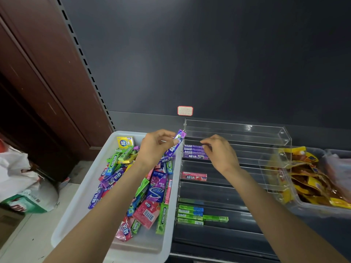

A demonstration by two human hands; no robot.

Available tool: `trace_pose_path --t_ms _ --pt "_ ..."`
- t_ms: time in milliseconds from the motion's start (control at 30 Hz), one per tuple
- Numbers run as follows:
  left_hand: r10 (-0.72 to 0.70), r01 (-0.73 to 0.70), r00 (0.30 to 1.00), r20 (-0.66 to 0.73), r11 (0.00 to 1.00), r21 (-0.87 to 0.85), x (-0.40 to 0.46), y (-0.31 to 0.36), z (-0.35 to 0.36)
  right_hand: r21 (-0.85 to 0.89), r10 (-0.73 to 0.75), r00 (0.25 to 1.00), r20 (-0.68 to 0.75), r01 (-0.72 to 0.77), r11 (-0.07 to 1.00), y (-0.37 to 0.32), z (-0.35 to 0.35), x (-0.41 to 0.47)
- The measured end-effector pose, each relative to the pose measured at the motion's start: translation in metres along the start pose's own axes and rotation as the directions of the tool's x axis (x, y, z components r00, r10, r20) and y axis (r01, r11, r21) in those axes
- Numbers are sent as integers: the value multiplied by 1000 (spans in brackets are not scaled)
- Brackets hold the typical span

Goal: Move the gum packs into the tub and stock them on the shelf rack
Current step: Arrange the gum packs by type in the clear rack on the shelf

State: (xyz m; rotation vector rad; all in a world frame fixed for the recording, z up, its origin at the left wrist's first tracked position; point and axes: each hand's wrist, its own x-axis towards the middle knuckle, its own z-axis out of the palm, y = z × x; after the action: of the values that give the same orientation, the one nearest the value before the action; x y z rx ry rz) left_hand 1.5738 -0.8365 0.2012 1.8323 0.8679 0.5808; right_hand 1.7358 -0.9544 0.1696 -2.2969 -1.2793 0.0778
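A white tub [79, 202] on the left holds several loose gum packs [152, 188] in purple, green, pink and yellow. My left hand [155, 147] pinches a purple gum pack [175, 144] above the tub's far right corner, beside the clear acrylic shelf rack [237, 135]. My right hand [220, 152] hovers over the rack's upper tier with fingers loosely curled, next to the purple packs [193, 152] lying there. A pink pack [193, 176] lies on the middle tier. Green packs [191, 215] fill the lower tier's left end.
A clear bin of yellow snack bags [311, 179] stands right of the rack. A red-bordered price label [185, 110] sticks to the dark back panel. White plastic bags [20, 179] sit on the floor at left, by a brown door frame [47, 82].
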Motion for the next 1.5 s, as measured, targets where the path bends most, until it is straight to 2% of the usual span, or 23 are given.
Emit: trace_pose_path --t_ms 100,167,267,367,500,600,767,933,1233,1500 --pt "13 -14 998 60 1000 20 1 4 6 383 11 1000 8 -13 924 -9 -14 -2" --pt "39 -41 993 110 999 16 1 9 14 538 -23 998 61 -13 843 -13 -24 -5" --pt "90 -97 981 173 995 29 1 16 31 622 -71 994 80 6 783 -7 -33 -8" --pt "120 -136 984 134 983 120 4 17 45 654 1 1000 29 -20 756 10 -36 -8" --pt "205 -176 978 -38 909 377 9 1 45 611 204 974 -97 -103 785 40 -35 -10" --pt "173 -154 985 23 795 586 10 -14 44 533 262 955 -140 -151 833 53 -30 -12" --pt "55 -134 989 136 723 678 8 -19 52 513 260 950 -172 -139 847 50 -18 -11" --pt "72 -158 985 156 732 663 8 -20 54 455 226 956 -189 -118 883 44 -12 -9" --pt "104 -207 975 194 737 643 10 -21 50 209 165 964 -208 -121 971 36 3 -4" --pt "73 -146 984 163 854 499 8 -17 54 208 115 991 -71 -98 973 20 9 -9"
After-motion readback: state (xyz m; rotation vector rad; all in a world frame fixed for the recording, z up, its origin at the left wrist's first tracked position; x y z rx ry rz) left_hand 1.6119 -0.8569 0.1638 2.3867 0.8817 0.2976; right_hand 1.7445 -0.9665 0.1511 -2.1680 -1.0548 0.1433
